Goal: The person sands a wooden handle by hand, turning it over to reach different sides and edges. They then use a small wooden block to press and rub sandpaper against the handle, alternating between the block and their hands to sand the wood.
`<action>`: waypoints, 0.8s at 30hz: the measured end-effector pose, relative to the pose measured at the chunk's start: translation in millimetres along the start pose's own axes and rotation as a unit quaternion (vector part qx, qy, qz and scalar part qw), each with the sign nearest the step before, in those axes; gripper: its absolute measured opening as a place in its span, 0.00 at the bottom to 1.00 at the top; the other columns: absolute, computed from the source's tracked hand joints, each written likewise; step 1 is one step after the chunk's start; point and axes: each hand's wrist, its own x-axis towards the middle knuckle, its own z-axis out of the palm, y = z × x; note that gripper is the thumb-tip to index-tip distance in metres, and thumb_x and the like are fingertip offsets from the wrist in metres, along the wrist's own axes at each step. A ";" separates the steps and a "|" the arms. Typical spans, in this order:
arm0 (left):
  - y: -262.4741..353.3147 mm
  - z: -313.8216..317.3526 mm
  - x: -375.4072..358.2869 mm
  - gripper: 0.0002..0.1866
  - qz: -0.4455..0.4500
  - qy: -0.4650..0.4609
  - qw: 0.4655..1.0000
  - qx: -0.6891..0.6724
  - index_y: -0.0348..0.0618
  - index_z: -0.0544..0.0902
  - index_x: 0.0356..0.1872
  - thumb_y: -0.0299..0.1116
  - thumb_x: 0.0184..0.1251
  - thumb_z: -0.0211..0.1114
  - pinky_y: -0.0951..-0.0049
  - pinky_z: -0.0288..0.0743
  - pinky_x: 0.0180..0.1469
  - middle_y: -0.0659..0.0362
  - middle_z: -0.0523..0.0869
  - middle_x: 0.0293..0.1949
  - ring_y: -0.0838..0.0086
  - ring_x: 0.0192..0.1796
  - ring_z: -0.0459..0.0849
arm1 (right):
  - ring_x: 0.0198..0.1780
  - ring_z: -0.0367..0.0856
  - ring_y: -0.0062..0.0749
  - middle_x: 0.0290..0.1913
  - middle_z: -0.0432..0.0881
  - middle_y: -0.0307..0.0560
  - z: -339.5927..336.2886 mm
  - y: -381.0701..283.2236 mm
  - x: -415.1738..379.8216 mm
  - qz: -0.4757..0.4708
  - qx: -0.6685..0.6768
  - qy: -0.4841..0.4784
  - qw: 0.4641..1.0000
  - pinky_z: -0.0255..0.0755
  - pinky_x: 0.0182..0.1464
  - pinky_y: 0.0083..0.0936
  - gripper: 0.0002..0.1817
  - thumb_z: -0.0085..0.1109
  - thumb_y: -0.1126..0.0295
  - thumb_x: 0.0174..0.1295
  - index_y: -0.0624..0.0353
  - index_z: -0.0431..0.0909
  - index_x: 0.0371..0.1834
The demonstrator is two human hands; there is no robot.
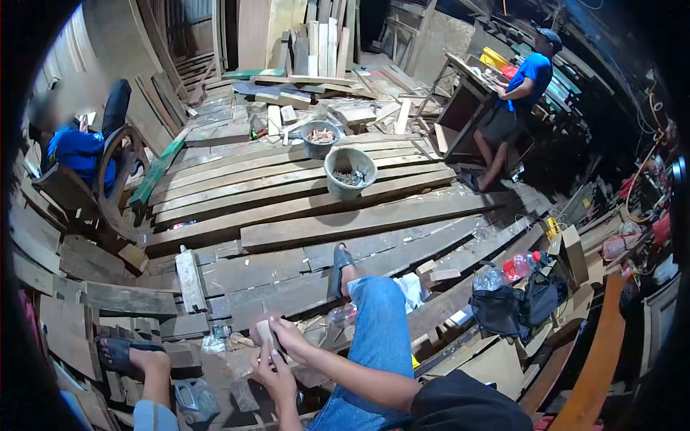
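Head view: the person is seated with the jeans-clad leg [377,316] stretched forward and both bare hands brought together at the inner side of it. A small pale wooden piece [266,335] is located between the hands, above the littered plank floor [266,269].

Relation noted: the long axis of the piece points away from the person, near upright in the view, its far end leaning slightly to the left. The right hand [290,340] is at the right flank of the piece, its forearm crossing over the leg from the black sleeve [467,404]. The left hand [276,377] comes from below, at the near end, its forearm roughly in line with that axis. The right hand is nearer the far end, the left nearer the body.

Grip: both hands are closed on the piece, fingers bent; the object is small and partly covered here, so its exact outline and the finger contacts beneath appear uncertain.

Surroundings: a whitish block [190,280] lies on the planks beyond the hands and to the left. A clear plastic jug [195,401] is near the left foot. Two buckets, one pale [350,188] and one darker [317,149], stand farther out on laid boards [287,205].
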 end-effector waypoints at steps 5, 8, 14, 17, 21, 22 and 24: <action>-15.2 14.6 -3.9 0.20 0.059 -0.008 0.998 0.012 0.36 0.81 0.64 0.24 0.72 0.57 0.63 0.79 0.49 0.49 0.78 0.49 0.60 0.47 0.84 | 0.53 0.80 0.29 0.55 0.82 0.44 -9.0 -1.6 -8.3 0.037 0.074 0.026 0.996 0.76 0.57 0.32 0.23 0.40 0.54 0.83 0.59 0.72 0.66; -2.9 25.0 -3.6 0.23 0.090 -0.023 0.996 0.010 0.34 0.76 0.69 0.27 0.74 0.56 0.60 0.75 0.63 0.42 0.80 0.62 0.53 0.61 0.82 | 0.51 0.81 0.34 0.53 0.83 0.45 -0.5 -32.9 -26.7 0.044 0.193 0.086 0.977 0.77 0.55 0.35 0.26 0.36 0.50 0.83 0.59 0.76 0.62; -0.7 16.0 -4.4 0.26 0.062 -0.091 0.994 -0.019 0.31 0.70 0.72 0.29 0.76 0.53 0.60 0.70 0.69 0.36 0.78 0.66 0.49 0.68 0.78 | 0.55 0.80 0.39 0.55 0.82 0.48 -10.8 -26.3 -22.1 0.090 0.271 -0.003 0.958 0.75 0.59 0.40 0.30 0.30 0.47 0.83 0.59 0.75 0.63; -2.3 12.3 -2.2 0.26 0.117 -0.077 0.990 -0.005 0.33 0.71 0.72 0.27 0.74 0.53 0.57 0.71 0.68 0.36 0.80 0.64 0.46 0.67 0.79 | 0.54 0.80 0.37 0.56 0.82 0.49 -11.0 -19.9 -14.1 0.042 0.237 -0.017 0.970 0.76 0.58 0.38 0.27 0.34 0.49 0.82 0.60 0.74 0.63; 12.8 6.0 -2.2 0.27 0.072 -0.107 0.992 0.018 0.35 0.72 0.72 0.27 0.73 0.53 0.56 0.72 0.67 0.37 0.81 0.62 0.45 0.65 0.80 | 0.51 0.82 0.35 0.52 0.82 0.48 -12.0 -11.0 1.1 0.010 0.231 -0.002 0.973 0.76 0.55 0.35 0.25 0.38 0.51 0.82 0.60 0.73 0.63; 8.3 6.4 -1.9 0.26 0.070 -0.105 0.992 0.015 0.35 0.72 0.72 0.27 0.72 0.53 0.55 0.72 0.67 0.37 0.81 0.62 0.45 0.65 0.80 | 0.49 0.82 0.34 0.51 0.83 0.47 -12.8 -8.6 3.3 0.024 0.224 0.006 0.974 0.76 0.54 0.34 0.25 0.37 0.51 0.82 0.60 0.74 0.63; 3.7 6.2 -0.9 0.26 0.073 -0.100 0.992 0.011 0.35 0.73 0.71 0.27 0.72 0.53 0.56 0.72 0.67 0.37 0.81 0.62 0.45 0.65 0.80 | 0.49 0.81 0.33 0.51 0.82 0.47 -14.4 -4.3 3.9 0.041 0.216 0.010 0.976 0.76 0.54 0.33 0.24 0.38 0.52 0.82 0.59 0.74 0.62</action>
